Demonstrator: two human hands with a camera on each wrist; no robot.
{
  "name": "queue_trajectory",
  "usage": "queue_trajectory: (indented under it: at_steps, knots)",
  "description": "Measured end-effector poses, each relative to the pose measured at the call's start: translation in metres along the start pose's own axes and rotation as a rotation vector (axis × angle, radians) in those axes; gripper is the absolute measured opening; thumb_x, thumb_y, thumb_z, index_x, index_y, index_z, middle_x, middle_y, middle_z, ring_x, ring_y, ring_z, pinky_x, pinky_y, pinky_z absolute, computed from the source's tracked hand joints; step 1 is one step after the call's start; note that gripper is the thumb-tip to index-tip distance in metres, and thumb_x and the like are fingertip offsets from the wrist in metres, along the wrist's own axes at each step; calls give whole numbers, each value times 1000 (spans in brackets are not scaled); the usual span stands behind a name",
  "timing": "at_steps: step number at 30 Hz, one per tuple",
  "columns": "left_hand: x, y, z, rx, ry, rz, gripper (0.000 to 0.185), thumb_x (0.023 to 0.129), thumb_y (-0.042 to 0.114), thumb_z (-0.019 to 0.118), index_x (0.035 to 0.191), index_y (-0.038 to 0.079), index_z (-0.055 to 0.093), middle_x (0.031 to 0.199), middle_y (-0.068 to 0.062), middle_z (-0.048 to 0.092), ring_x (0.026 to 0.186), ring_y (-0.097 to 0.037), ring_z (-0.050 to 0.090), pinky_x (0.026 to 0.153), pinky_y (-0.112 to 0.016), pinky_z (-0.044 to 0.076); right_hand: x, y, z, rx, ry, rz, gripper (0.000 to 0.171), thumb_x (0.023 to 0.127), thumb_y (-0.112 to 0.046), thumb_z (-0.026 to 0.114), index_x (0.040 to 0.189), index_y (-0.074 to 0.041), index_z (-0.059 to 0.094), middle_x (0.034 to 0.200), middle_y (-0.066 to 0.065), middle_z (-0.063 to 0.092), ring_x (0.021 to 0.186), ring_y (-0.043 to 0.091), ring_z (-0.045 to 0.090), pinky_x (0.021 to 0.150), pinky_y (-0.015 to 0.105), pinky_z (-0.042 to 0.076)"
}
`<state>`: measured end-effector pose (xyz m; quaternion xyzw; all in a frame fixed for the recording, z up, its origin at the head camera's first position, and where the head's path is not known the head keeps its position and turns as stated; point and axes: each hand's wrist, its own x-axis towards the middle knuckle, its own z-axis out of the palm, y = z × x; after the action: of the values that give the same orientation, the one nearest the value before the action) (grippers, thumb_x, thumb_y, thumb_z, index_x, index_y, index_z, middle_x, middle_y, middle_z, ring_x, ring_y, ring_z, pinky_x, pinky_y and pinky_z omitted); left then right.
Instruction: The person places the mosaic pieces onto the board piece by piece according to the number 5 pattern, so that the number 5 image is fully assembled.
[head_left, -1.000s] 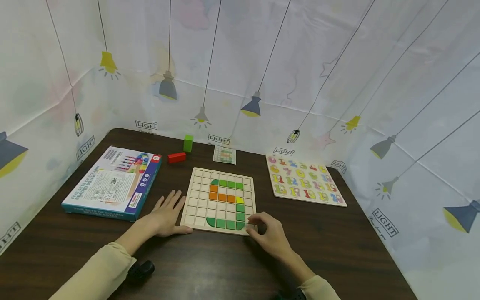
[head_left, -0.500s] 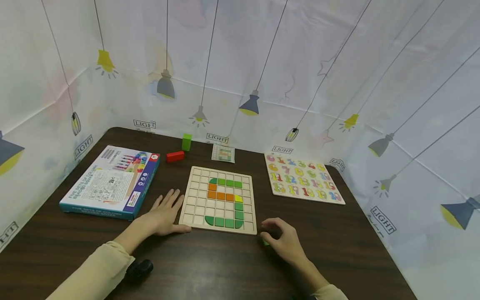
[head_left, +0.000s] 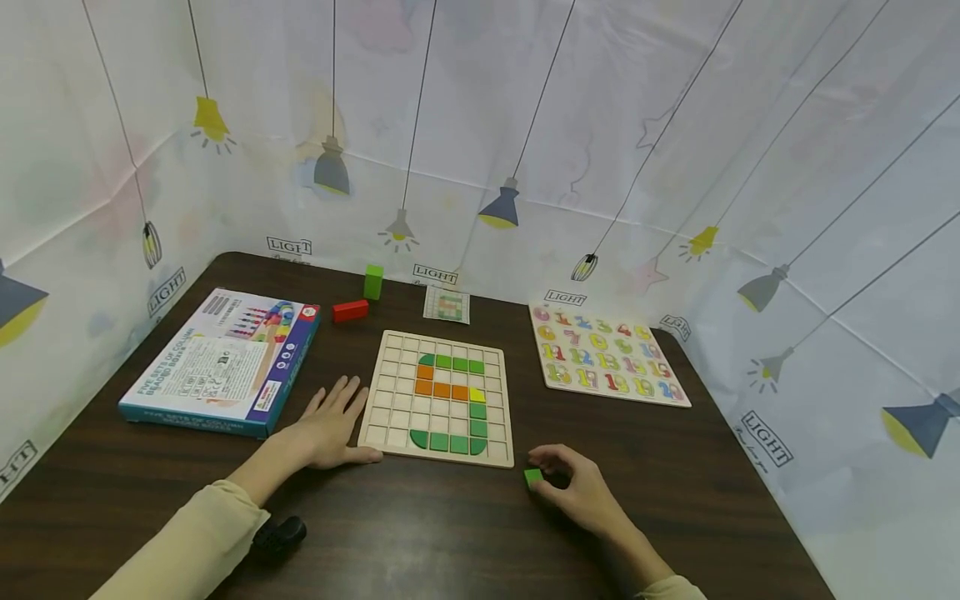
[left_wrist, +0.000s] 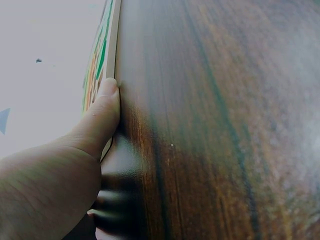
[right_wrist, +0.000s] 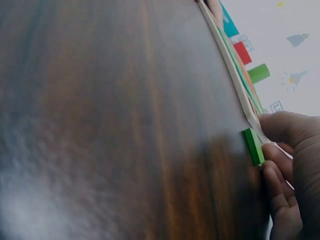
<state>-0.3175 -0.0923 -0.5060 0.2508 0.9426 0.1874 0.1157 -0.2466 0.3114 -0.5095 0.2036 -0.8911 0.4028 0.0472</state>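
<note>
On the dark table lies a square wooden grid board (head_left: 390, 400). It carries green, orange and yellow tiles in an S-like path, one being a yellow tile (head_left: 477, 395). My left hand (head_left: 322, 429) rests flat with fingers spread, its thumb on the board's near left corner. Past the near right corner, my right hand (head_left: 573, 487) has bent fingers around a small green tile (head_left: 533, 477). In the right wrist view the green tile (right_wrist: 254, 147) sits low at the fingers (right_wrist: 278, 155); I cannot tell whether it is gripped.
A boxed toy (head_left: 217, 362) lies left of the board. Behind the board are a red block (head_left: 350, 312), an upright green block (head_left: 372, 282) and a small pattern card (head_left: 447, 305). A number puzzle board (head_left: 607, 354) lies at the back right, before the patterned curtain (head_left: 465, 125).
My right hand has moved from the board's near right corner to the table just right of it, and the small green tile has come into sight there. My left hand stays put.
</note>
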Motion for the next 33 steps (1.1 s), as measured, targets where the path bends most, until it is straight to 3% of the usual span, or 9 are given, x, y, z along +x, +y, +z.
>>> queue_trajectory:
  at_steps: [4, 8, 13, 19, 21, 29, 33]
  knots:
    - [-5, 7, -8, 4, -23, -4, 109, 78, 73, 52, 147, -5, 19, 153, -27, 8, 140, -42, 3, 108, -60, 5, -1, -3, -3, -17, -56, 6, 34, 79, -5, 76, 110, -10, 64, 105, 1, 65, 91, 18, 60, 79, 33, 51]
    - [-6, 11, -14, 11, -32, -11, 106, 80, 69, 55, 147, -6, 21, 152, -28, 10, 140, -43, 5, 107, -61, 6, 1, -13, -4, -25, -43, 24, 30, 79, -1, 74, 107, -8, 65, 102, 3, 66, 88, 21, 62, 77, 36, 52]
    - [-4, 8, -9, 11, -32, -16, 110, 78, 73, 52, 147, -5, 20, 153, -26, 8, 140, -42, 3, 108, -60, 5, 4, -29, -4, -14, -25, 20, 28, 78, 4, 74, 104, -1, 65, 99, 10, 67, 83, 27, 62, 72, 39, 53]
    - [-3, 5, -6, -2, -17, -7, 115, 75, 78, 50, 147, -6, 20, 153, -26, 8, 141, -41, 2, 108, -60, 3, 14, -16, 3, -55, 1, 0, 29, 80, -6, 75, 107, -12, 66, 101, -5, 65, 88, 12, 62, 75, 30, 52]
    - [-2, 4, -4, 0, -15, -10, 114, 75, 77, 51, 148, -5, 20, 153, -26, 8, 141, -41, 2, 108, -60, 3, 20, -20, 5, -65, 11, -4, 29, 80, -7, 75, 107, -11, 66, 102, -5, 65, 92, 12, 61, 78, 32, 51]
    - [-7, 12, -13, 13, -31, -29, 105, 80, 66, 58, 147, -6, 21, 153, -27, 9, 140, -42, 4, 108, -60, 6, 47, -27, 24, -41, 38, -73, 31, 78, -6, 77, 107, -10, 65, 99, -6, 65, 85, 11, 61, 73, 31, 53]
    - [-9, 14, -14, 14, -24, -25, 103, 81, 64, 59, 147, -6, 22, 152, -27, 10, 140, -42, 6, 108, -61, 7, 57, -38, 33, -31, 50, -139, 31, 78, -1, 76, 107, -4, 65, 96, 2, 66, 80, 17, 62, 67, 37, 53]
